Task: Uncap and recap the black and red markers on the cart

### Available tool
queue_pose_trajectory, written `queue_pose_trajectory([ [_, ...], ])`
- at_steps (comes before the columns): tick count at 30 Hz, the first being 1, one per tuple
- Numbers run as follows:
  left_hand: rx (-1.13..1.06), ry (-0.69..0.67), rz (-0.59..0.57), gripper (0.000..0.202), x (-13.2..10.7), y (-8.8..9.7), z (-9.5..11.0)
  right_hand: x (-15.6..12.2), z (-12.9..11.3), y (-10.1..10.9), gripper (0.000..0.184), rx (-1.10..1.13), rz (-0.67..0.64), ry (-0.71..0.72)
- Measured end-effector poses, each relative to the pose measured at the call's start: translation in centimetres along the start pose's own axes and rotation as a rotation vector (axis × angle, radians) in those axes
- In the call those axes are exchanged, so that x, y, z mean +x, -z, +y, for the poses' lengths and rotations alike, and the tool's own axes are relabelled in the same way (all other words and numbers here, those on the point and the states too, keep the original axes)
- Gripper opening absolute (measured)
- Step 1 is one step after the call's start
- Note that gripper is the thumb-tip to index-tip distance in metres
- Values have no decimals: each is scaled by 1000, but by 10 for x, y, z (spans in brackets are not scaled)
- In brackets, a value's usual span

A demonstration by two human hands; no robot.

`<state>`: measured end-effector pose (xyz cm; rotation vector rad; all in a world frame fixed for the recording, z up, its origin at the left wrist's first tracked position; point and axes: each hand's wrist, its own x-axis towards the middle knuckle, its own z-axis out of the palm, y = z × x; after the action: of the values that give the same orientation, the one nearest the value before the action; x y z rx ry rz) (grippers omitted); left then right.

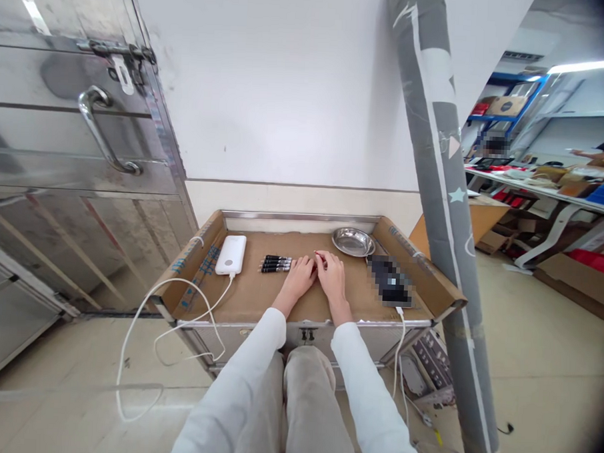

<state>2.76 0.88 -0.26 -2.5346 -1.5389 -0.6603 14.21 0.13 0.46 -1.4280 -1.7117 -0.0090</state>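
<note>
1. Slim black pens with silvery bands [276,264] lie side by side on the brown cardboard-lined tabletop [259,301], just left of my hands.
2. My left hand [301,276] rests with fingers curled by the pens' right ends; whether it grips one, I can't make out.
3. My right hand [332,274] bends its fingertips in towards the left, by a small red speck [317,252] (too tiny to name); I can't see whether they pinch anything.
4. Each pen looks light, stiff and fairly sturdy, probably smooth enough to roll; I'd take hold mid-barrel, thumb against finger.
5. Farther off to the right sits a round, shiny metal dish [353,243]; a flat white plastic power bank [231,253] lies left of the pens.
</note>
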Motion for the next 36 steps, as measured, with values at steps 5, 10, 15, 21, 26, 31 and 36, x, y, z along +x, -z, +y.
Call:
queue_pose_trajectory([
  [5, 39, 167, 113, 23, -22, 17, -2, -4, -2, 3, 31, -30, 9, 6],
  [10, 39, 354, 210, 27, -29, 22, -5, -7, -4, 2, 29, -120, -33, 64],
  [15, 33, 332, 183, 26, -28, 22, -6, -7, -5, 0, 27, -120, -90, 117],
  [21, 85, 393, 220, 27, -42, 30, -1, -8, -16, 4, 54, 149, -252, 239],
  [26, 182, 608, 201, 28, -58, 34, -1, -10, -15, 1, 63, 253, -235, 151],
  [31, 45, 595, 213, 31, -56, 33, -6, -11, -6, -7, 61, 229, -226, 81],
  [36, -444, 367, 348, 21, -68, 45, 13, -11, 1, -12, 54, 181, -230, 57],
])
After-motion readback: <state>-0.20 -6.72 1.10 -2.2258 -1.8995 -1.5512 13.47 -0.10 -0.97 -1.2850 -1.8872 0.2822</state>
